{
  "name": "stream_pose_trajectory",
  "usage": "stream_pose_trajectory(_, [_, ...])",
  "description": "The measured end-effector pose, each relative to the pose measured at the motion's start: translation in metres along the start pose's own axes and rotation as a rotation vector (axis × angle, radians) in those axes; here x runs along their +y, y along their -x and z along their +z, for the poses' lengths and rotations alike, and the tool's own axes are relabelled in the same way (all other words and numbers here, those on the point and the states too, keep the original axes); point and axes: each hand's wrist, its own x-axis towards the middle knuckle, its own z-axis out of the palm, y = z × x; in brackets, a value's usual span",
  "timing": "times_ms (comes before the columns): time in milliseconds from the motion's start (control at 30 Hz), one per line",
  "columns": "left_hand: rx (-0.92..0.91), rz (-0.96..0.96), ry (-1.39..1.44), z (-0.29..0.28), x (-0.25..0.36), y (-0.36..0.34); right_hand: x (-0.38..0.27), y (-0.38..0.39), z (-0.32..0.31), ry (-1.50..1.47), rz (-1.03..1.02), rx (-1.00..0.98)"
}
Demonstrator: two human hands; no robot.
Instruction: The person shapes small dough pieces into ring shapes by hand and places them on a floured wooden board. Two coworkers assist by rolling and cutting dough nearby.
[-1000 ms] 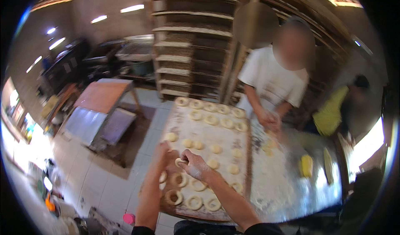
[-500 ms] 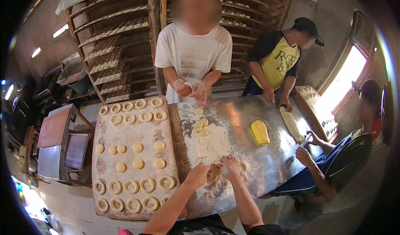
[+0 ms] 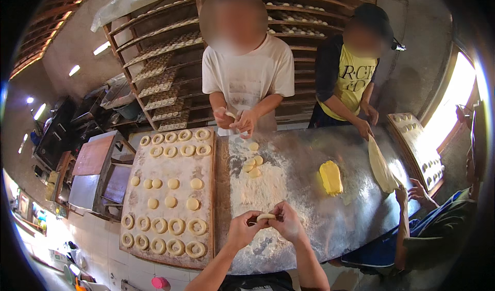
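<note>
My left hand (image 3: 246,226) and my right hand (image 3: 285,222) pinch a pale dough piece (image 3: 266,216) between them, above scattered flour (image 3: 256,193) on the metal table (image 3: 294,156). Just left of my hands lies a floured wooden board (image 3: 130,204) carrying several dough rings (image 3: 177,225) in rows at top and bottom, with small dough discs (image 3: 196,183) between the rows. A few more discs (image 3: 254,172) lie at the back of the flour. To the right is a yellow, butter-like block (image 3: 330,177).
Across the table, a white-shirted co-worker (image 3: 247,79) handles dough. At the right, co-workers (image 3: 343,82) (image 3: 433,234) stretch a dough sheet (image 3: 382,167) beside a tray (image 3: 416,146). Racks (image 3: 160,54) stand behind; a stand (image 3: 93,157) is at left.
My hands have moved from over the board to the flour on its right, and my view has swung right. The dough sheet has been lifted off the metal since half a second ago.
</note>
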Motion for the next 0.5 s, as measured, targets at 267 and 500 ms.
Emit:
stream_pose_trajectory(267, [0.355,0.466,-0.626,0.019,0.007,-0.001,-0.002,-0.011,0.007,-0.243,-0.137,-0.217])
stream_pose_trajectory(500, [0.126,0.178,0.337,0.015,0.0,0.012,-0.017,-0.005,0.008,-0.734,-0.149,-0.342])
